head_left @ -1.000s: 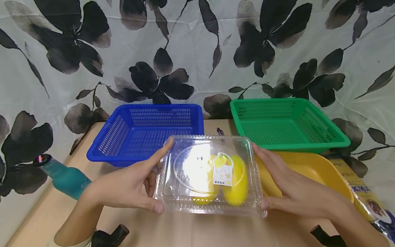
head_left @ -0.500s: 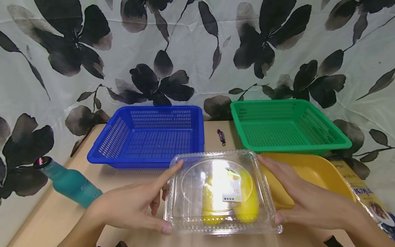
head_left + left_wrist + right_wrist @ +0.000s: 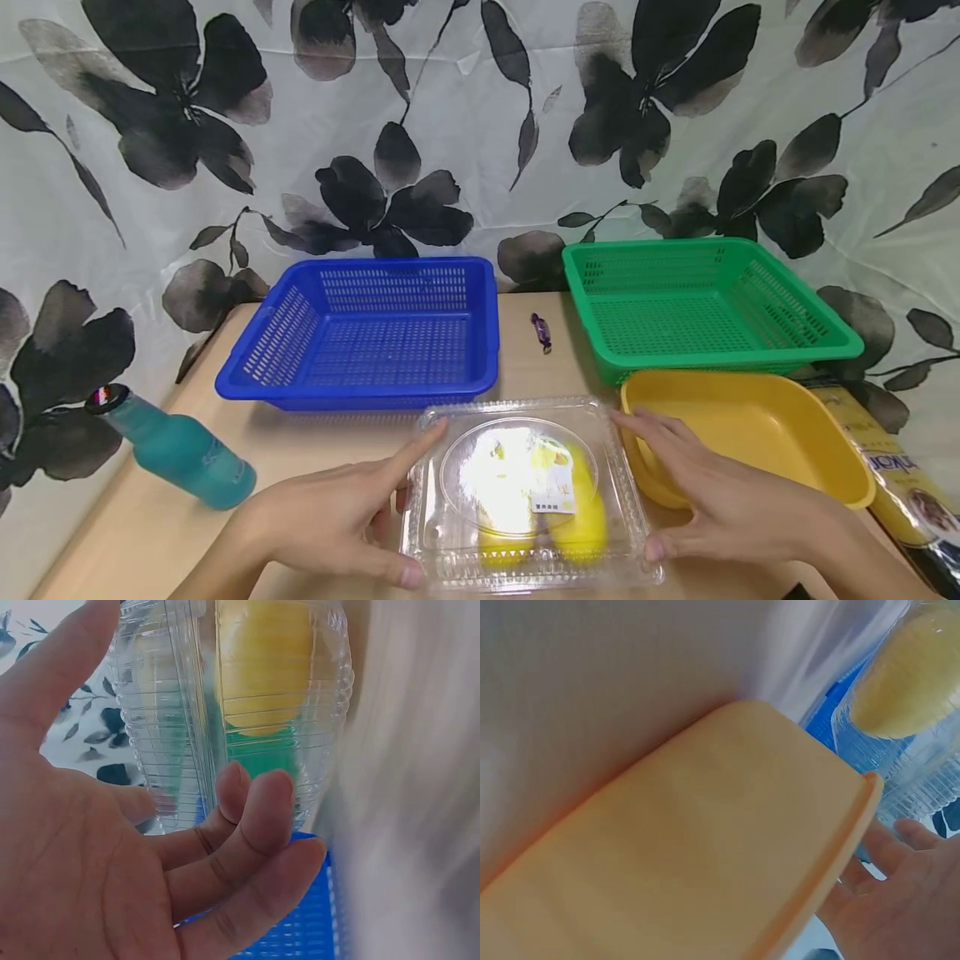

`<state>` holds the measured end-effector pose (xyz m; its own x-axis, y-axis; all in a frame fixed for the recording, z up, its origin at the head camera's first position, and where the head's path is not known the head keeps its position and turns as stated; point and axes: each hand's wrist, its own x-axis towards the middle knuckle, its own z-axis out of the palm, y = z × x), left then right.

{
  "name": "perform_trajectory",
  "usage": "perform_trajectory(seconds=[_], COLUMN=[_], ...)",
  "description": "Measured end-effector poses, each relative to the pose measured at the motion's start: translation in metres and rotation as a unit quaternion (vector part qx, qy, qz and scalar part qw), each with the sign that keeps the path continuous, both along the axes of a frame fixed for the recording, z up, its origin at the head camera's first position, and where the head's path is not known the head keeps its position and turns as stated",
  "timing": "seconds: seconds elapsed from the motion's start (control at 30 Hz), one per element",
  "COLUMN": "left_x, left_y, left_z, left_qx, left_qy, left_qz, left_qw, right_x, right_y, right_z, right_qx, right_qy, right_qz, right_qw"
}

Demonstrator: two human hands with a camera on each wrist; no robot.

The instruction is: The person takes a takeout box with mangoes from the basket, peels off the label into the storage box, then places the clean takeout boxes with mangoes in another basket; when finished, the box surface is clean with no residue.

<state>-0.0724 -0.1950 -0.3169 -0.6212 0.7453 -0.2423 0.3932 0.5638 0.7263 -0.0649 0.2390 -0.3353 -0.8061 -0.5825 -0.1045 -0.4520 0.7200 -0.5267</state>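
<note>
A clear plastic clamshell box (image 3: 450, 500) is near the front of the table, with two yellow mangoes (image 3: 583, 529) inside and a small fruit label (image 3: 553, 492) on top. My left hand (image 3: 337, 517) holds its left side, index finger by the far corner and thumb by the near one. On the opposite side, my right hand (image 3: 720, 500) grips in the same spread way. In the left wrist view, the other fingers (image 3: 259, 817) bend beside the box's ribbed wall. The right wrist view shows one mango (image 3: 907, 679) through the plastic.
Behind stand a blue basket (image 3: 352, 392) and a green basket (image 3: 720, 360), with a purple-wrapped candy (image 3: 541, 332) between them. A yellow tub (image 3: 757, 442) sits close by the right hand, beside a gold packet (image 3: 892, 492). A teal bottle (image 3: 183, 454) lies at left.
Both hands have brought the box down and nearer the front; it first moved right, then slightly back left. The candy, partly hidden before, now shows fully.
</note>
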Motion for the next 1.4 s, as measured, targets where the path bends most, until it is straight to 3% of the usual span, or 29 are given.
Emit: perform_trajectory(seconds=[0.23,0.47,0.6,0.77,0.93,1.07,1.23,1.4], left_x=[-0.006,-0.011,-0.007,0.0,0.0,-0.005,-0.011,-0.014], left_y=[-0.001,-0.002,0.0,-0.001,-0.007,0.0,0.01,0.012], left_z=[-0.012,-0.017,-0.013,-0.003,0.002,-0.005,-0.016,-0.022], left_qx=[0.002,-0.008,-0.054,-0.105,-0.057,-0.017,-0.007,-0.011], left_qy=[0.004,-0.013,0.029,0.104,0.158,0.196,0.19,0.164], left_qz=[-0.011,0.013,0.048,0.079,0.077,0.058,0.033,0.032], left_qw=[0.9999,0.9998,0.997,0.9858,0.9828,0.9787,0.9812,0.9859], right_x=[-0.002,-0.007,-0.012,-0.016,-0.017,-0.018,-0.023,-0.028], right_y=[-0.005,-0.008,-0.008,-0.012,-0.024,-0.036,-0.055,-0.069], right_z=[-0.005,-0.008,-0.007,-0.007,-0.003,0.004,0.007,0.003], right_qx=[0.029,0.033,0.031,0.028,0.02,0.017,0.03,0.02], right_qy=[0.002,0.008,0.02,0.063,0.096,0.109,0.152,0.206], right_qz=[-0.009,0.0,0.002,0.001,0.024,0.048,0.082,0.116], right_qw=[0.9995,0.9994,0.9993,0.9976,0.9949,0.9927,0.9846,0.9715])
